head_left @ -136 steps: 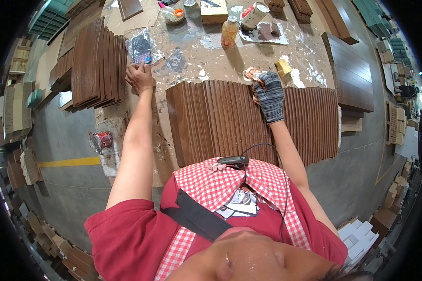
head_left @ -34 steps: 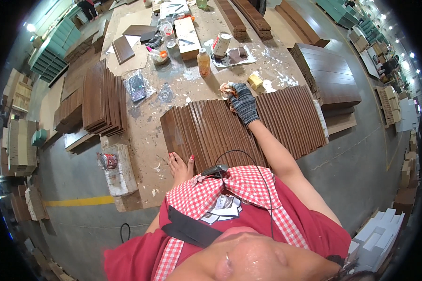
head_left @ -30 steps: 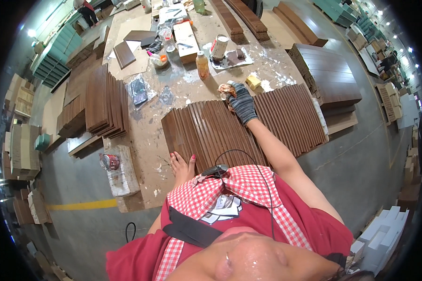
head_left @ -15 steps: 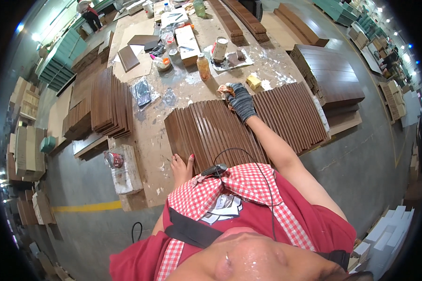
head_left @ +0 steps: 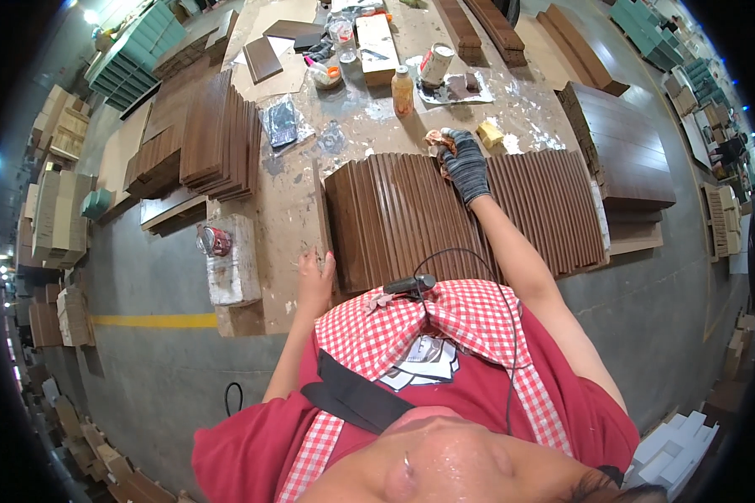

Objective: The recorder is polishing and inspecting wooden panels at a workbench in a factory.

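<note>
A row of dark brown wooden slats [head_left: 411, 214] lies side by side on the paint-stained workbench [head_left: 287, 205] in front of me. My right hand [head_left: 461, 161], in a dark grey glove, is shut on a stained rag [head_left: 436, 141] at the far edge of the slats. My left hand [head_left: 315, 272] is bare and rests flat on the bench's near edge, just left of the slats, holding nothing. A yellow sponge [head_left: 489, 134] lies just right of my gloved hand.
A stack of brown boards [head_left: 218, 138] sits at the left of the bench, another stack [head_left: 617, 147] at the right. A bottle [head_left: 403, 90], a can [head_left: 434, 65] and a plastic bag [head_left: 282, 124] stand farther back. A red can [head_left: 215, 241] rests on a white block.
My left hand came back from the far left of the bench to its near edge by the slats. My gloved right hand stays at the slats' far edge; the view shifted slightly.
</note>
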The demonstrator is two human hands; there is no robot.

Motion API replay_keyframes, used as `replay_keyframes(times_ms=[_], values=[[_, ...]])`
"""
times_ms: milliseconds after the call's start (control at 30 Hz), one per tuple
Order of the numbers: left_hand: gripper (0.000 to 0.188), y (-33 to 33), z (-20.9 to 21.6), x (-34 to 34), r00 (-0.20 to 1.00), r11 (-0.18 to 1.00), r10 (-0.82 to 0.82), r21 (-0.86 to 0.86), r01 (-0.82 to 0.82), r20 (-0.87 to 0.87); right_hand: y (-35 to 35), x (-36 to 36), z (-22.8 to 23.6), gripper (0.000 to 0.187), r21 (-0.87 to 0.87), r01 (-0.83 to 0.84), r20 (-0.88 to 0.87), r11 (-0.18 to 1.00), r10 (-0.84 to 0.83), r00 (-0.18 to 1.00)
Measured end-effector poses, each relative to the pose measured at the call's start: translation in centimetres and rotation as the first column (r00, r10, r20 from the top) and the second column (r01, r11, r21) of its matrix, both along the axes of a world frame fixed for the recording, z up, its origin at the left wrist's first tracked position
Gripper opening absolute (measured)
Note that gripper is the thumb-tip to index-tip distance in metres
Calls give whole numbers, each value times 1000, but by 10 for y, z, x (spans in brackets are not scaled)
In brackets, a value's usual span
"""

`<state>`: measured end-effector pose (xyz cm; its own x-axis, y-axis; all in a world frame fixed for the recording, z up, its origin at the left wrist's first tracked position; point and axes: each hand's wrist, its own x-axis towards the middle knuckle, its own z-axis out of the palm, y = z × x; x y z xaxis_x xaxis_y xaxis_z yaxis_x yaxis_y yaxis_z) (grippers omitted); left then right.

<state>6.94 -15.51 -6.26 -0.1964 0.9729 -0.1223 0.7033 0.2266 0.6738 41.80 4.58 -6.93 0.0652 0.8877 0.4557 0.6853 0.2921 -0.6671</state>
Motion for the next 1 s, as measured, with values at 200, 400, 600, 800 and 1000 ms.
replay_keyframes(times_ms=[200,400,600,800,1000], values=[[36,-4,-1,-5,997,996,-22,81,28,-68,0,1,2,36,-14,5,2,1000,-5,1000],[26,3,14,0,962,974,226,-3,-228,150,4,8,-3,35,22,15,49,1000,-16,999],[26,33,75,33,996,990,49,129,-59,76,15,21,-10,29,-12,20,-211,1000,-22,977],[31,70,83,79,967,938,-250,258,229,49,-10,-4,80,23,92,17,-566,996,38,824],[31,86,72,107,916,908,-389,213,361,103,-48,-59,128,27,343,-326,-109,881,382,918]])
